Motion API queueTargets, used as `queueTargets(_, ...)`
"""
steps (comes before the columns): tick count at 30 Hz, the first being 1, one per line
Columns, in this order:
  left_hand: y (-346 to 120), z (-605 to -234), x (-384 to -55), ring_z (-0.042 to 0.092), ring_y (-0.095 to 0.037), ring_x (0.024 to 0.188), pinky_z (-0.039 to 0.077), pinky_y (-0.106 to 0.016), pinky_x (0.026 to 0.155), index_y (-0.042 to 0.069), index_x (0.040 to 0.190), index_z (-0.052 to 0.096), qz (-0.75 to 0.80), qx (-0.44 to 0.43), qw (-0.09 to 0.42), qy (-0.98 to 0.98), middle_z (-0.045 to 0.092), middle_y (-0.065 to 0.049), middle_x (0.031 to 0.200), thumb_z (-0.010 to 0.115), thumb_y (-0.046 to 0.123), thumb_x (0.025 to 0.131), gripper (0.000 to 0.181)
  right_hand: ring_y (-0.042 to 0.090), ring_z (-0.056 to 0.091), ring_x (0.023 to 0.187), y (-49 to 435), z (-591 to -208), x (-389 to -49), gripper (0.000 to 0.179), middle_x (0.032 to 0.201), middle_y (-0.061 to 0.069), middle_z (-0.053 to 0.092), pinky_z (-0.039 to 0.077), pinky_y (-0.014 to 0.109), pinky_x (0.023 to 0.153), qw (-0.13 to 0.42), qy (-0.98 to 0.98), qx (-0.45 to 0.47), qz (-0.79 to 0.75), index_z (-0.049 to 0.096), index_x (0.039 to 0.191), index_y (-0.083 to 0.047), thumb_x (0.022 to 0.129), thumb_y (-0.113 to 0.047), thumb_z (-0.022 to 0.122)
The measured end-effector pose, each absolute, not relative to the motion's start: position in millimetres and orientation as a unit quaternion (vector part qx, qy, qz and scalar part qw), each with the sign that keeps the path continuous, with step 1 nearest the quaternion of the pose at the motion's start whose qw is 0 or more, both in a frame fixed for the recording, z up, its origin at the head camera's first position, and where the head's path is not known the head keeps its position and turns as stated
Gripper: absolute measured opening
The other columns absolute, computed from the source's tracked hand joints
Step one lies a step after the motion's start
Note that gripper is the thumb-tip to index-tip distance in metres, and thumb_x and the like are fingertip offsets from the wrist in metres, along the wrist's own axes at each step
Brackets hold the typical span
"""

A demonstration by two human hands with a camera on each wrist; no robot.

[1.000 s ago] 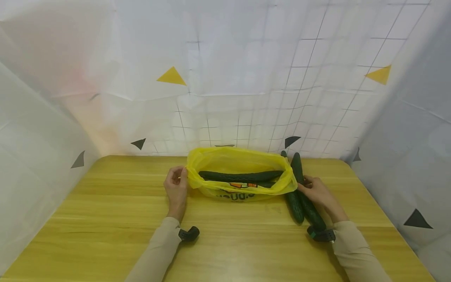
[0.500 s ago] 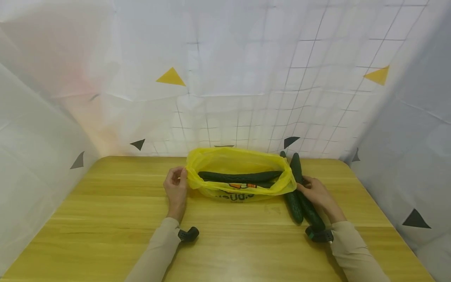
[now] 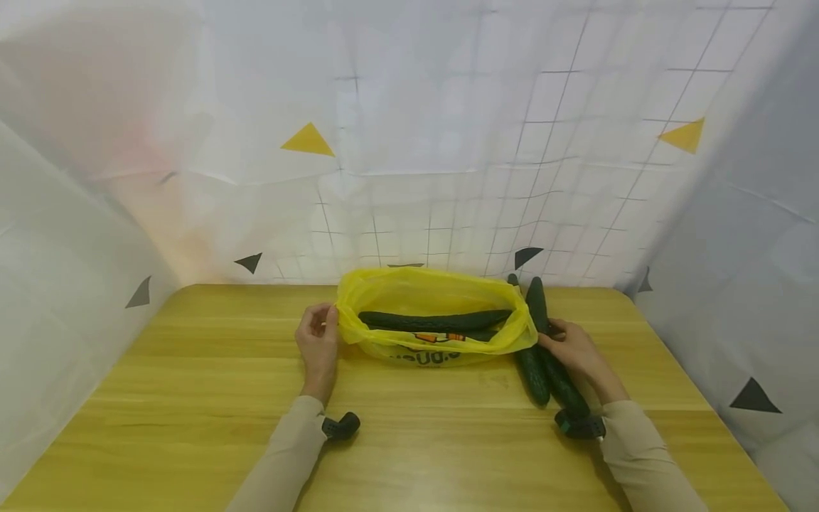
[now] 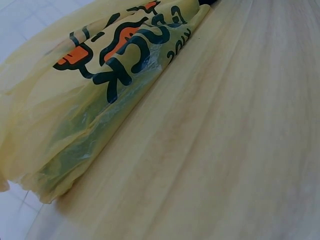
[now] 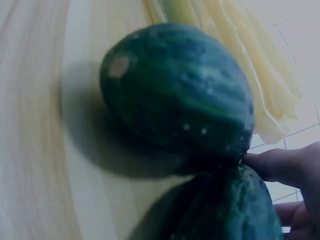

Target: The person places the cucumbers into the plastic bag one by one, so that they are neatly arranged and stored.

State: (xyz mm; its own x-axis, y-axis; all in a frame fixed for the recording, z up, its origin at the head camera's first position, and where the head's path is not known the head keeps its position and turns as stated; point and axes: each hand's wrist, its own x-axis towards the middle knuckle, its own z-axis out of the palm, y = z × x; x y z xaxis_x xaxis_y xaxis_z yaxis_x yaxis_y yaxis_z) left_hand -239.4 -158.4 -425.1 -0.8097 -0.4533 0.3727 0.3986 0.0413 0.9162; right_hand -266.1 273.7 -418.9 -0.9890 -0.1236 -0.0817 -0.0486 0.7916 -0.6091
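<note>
A yellow plastic bag [image 3: 384,348] with dark print lies at the back of the table, its mouth spread wide. Inside it one cucumber [image 3: 435,322] lies crosswise, and part of another shows beneath. At the bag's left rim my left hand [image 3: 318,348] pinches the plastic between thumb and fingers. Right of the bag, two more cucumbers lie side by side, the left one [image 3: 531,373] next to the right one [image 3: 563,384]. My right hand [image 3: 579,348] grips this right cucumber, thumb in the gap between the pair [image 5: 275,165], close to the bag's edge.
The wooden table [image 3: 435,441] extends in front of the bag and to both sides. White sheets [image 3: 409,142] with grid lines and triangular marks stand behind and beside it. Black wrist cameras [image 3: 342,427] sit at both cuffs.
</note>
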Motion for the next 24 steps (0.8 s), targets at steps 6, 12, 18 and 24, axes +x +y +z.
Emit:
queueTargets(6, -159.1, -425.6, -239.8, 0.057, -0.008, 0.083, 0.046, -0.017, 0.068, -0.004, 0.104, 0.061, -0.692, 0.027, 0.301, -0.656, 0.060, 0.005, 0.091, 0.062, 0.017, 0.092, 0.024, 0.047, 0.048, 0.120, 273.8, -418.4, -266.1, 0.074, 0.135, 0.035, 0.044, 0.046, 0.051, 0.093, 0.072, 0.937, -0.026, -0.340, 0.031, 0.141, 0.011, 0.094, -0.043, 0.051)
queueTargets(12, -158.2, -425.3, -239.4, 0.057, -0.007, 0.083, 0.046, -0.017, 0.068, -0.005, 0.104, 0.061, -0.690, 0.023, 0.306, -0.656, 0.060, 0.005, 0.091, 0.062, 0.016, 0.092, 0.024, 0.045, 0.050, 0.119, 274.8, -420.0, -266.1, 0.071, 0.130, 0.032, 0.050, 0.046, 0.050, 0.094, 0.067, 0.929, -0.018, -0.364, 0.035, 0.140, 0.010, 0.094, -0.041, 0.052)
queueTargets(18, -158.2, -423.9, -239.1, 0.057, -0.007, 0.083, 0.046, -0.017, 0.068, -0.005, 0.103, 0.061, -0.693, 0.019, 0.308, -0.652, 0.061, 0.004, 0.090, 0.062, 0.016, 0.091, 0.023, 0.041, 0.052, 0.117, 273.3, -417.6, -264.4, 0.070, 0.130, 0.030, 0.051, 0.046, 0.047, 0.095, 0.061, 0.919, -0.003, -0.389, 0.038, 0.139, 0.009, 0.093, -0.041, 0.054)
queueTargets(24, -158.6, -423.9, -238.4, 0.057, -0.008, 0.082, 0.046, -0.016, 0.068, -0.005, 0.103, 0.061, -0.691, 0.021, 0.308, -0.654, 0.061, 0.004, 0.090, 0.062, 0.016, 0.091, 0.023, 0.040, 0.051, 0.118, 272.2, -419.4, -264.4, 0.067, 0.134, 0.030, 0.048, 0.047, 0.045, 0.094, 0.054, 0.908, 0.028, -0.414, 0.036, 0.141, 0.005, 0.094, -0.038, 0.053)
